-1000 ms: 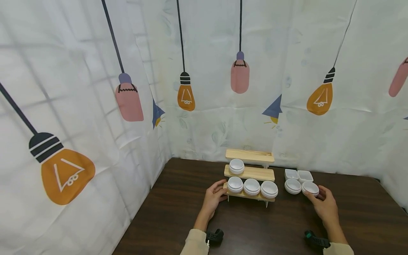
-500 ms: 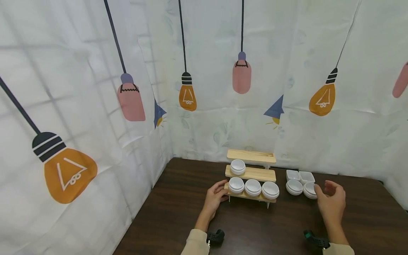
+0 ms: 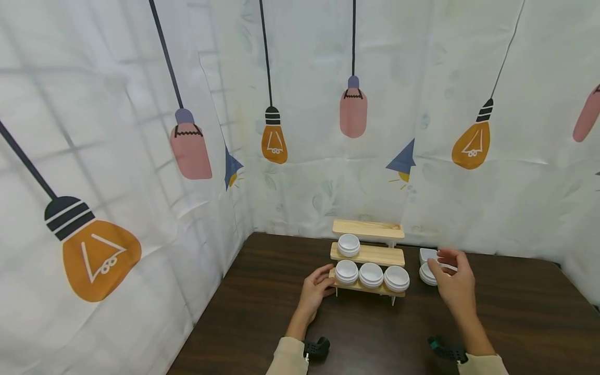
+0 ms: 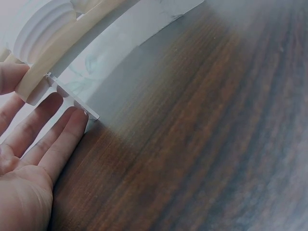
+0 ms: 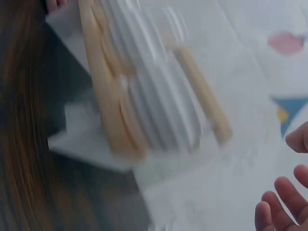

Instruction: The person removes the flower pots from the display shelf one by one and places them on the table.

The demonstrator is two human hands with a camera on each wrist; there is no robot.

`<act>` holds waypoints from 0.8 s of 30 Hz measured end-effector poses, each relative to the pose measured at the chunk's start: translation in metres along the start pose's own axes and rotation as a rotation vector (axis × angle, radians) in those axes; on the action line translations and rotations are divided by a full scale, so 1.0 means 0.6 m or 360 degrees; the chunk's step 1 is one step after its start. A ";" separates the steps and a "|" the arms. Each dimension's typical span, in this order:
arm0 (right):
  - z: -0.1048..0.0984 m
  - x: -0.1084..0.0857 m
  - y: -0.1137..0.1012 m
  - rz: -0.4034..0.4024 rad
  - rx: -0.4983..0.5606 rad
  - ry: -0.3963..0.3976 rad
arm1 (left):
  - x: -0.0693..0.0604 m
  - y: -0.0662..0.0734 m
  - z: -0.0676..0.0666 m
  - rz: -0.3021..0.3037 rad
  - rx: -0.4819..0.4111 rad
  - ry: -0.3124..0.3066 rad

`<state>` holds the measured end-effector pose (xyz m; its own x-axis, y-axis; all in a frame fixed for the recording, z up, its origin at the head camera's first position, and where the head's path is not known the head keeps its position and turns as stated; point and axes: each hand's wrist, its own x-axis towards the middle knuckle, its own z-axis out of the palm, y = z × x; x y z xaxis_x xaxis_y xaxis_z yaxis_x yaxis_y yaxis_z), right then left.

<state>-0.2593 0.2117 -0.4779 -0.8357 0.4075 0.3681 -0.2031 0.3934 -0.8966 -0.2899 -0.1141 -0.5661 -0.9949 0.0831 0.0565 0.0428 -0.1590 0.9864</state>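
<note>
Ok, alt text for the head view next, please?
A person's left hand grips a three-tier wooden rack holding round white bowls, while their right hand is at white dishes to its right on a dark wood-grain table. Lamp-patterned white fabric hangs behind.

White cloth point(image 3: 300, 187) hangs along the left and far sides, creased and covered in printed lamps point(image 3: 274, 143)! Big orange bulb point(image 3: 100, 260) at near left, pink lamp point(image 3: 191, 156) farther along, a blue shade point(image 3: 402, 158) low on the far side, and beneath it all, the dark wood-grained table point(image 3: 262, 281).
</note>
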 end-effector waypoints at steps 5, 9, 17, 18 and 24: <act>0.030 -0.023 -0.030 -0.0121 0.0026 -0.0210 | 0.001 -0.001 0.000 0.0005 0.0007 0.0004; 0.048 -0.039 -0.044 -0.0164 0.0047 -0.0328 | 0.001 -0.001 0.001 0.0001 0.0008 0.0000; 0.079 -0.058 -0.062 -0.0211 0.0088 -0.0501 | 0.001 0.001 0.001 -0.0002 0.0007 -0.0006; 0.084 -0.059 -0.064 -0.0218 0.0095 -0.0524 | 0.002 0.000 0.001 -0.0003 0.0008 -0.0009; 0.119 -0.052 -0.070 -0.0235 0.0075 -0.0626 | -0.001 0.001 -0.001 0.0005 0.0017 -0.0002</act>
<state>-0.2611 0.1237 -0.4693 -0.9251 0.0004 0.3798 -0.3508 0.3821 -0.8550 -0.2891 -0.1149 -0.5657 -0.9947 0.0839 0.0599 0.0469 -0.1486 0.9878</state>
